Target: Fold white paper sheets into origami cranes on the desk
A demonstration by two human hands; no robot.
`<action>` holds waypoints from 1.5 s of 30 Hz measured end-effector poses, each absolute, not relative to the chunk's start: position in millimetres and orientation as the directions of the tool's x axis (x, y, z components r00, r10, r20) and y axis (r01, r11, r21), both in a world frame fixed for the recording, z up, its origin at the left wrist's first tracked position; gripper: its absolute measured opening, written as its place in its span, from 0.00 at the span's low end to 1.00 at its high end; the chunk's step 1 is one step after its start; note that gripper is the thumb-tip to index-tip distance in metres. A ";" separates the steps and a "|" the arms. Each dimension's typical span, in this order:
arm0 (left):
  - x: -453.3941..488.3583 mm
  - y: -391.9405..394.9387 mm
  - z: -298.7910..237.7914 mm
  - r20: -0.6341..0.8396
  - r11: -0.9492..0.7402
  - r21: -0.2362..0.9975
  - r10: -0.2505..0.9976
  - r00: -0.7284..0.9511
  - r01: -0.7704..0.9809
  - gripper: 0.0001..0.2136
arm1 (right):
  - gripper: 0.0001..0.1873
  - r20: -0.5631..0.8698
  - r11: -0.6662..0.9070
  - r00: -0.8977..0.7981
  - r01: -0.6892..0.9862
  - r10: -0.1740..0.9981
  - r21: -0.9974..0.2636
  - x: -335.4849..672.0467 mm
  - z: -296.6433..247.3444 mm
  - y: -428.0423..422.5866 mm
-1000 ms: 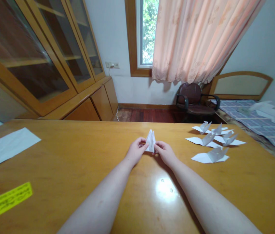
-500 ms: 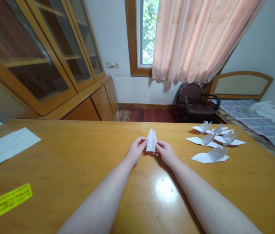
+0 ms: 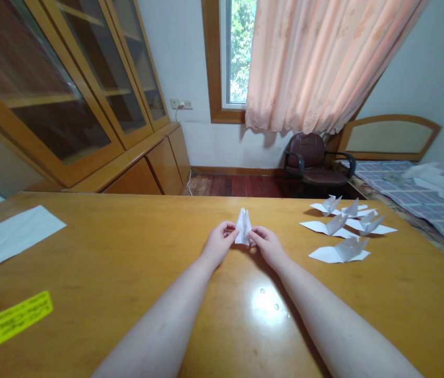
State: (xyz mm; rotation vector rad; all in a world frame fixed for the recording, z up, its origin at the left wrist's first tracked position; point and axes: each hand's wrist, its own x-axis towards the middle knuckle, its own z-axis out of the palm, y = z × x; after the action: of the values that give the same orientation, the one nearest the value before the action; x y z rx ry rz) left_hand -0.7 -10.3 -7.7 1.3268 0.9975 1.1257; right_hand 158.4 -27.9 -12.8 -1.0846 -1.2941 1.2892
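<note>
A small folded white paper piece (image 3: 243,224) stands pointed upward over the middle of the wooden table (image 3: 127,262). My left hand (image 3: 219,244) pinches its left lower edge with fingers closed. My right hand (image 3: 268,245) pinches its right lower edge, fingers closed too. Both forearms stretch out from the near edge of the table.
Several finished white paper cranes (image 3: 342,227) lie to the right of my hands. A white sheet (image 3: 7,237) and a yellow strip (image 3: 7,324) lie at the left. Beyond the table are wooden glass-door cabinets (image 3: 68,89), a dark chair (image 3: 316,163), a curtain and a bed.
The folded paper has shifted very slightly between my fingers; my hands stay in nearly the same place.
</note>
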 end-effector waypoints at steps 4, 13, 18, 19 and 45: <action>0.0 -10.4 -6.9 0.065 -0.058 0.997 0.980 0.186 -0.043 0.07 | 0.13 0.039 0.037 -0.129 -0.019 0.991 -0.999 157.7 -14.2 -28.2; -0.3 -10.2 -8.6 0.085 -0.072 0.995 0.978 0.192 -0.075 0.09 | 0.12 0.033 0.028 -0.129 -0.037 0.991 -0.999 157.1 -12.5 -28.3; 0.5 -8.1 -11.3 0.094 -0.074 0.991 0.978 0.185 -0.110 0.10 | 0.33 0.060 0.052 -0.068 -0.120 0.996 -0.991 157.4 -15.3 -27.9; 0.6 -7.7 -11.9 0.091 -0.071 0.991 0.979 0.184 -0.114 0.10 | 0.34 0.059 0.050 -0.080 -0.117 0.995 -0.992 157.4 -15.4 -28.3; 2.0 -16.7 -0.3 0.011 0.020 0.994 0.954 0.299 -0.103 0.06 | 0.10 0.078 0.079 0.019 -0.064 0.997 -0.995 161.0 -8.5 -30.2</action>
State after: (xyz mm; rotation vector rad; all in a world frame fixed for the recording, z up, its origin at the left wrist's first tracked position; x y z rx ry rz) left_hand 2.0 -16.7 -0.3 1.2577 0.9120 1.0286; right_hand 161.0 -30.2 -8.5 -1.1120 -1.1859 1.1689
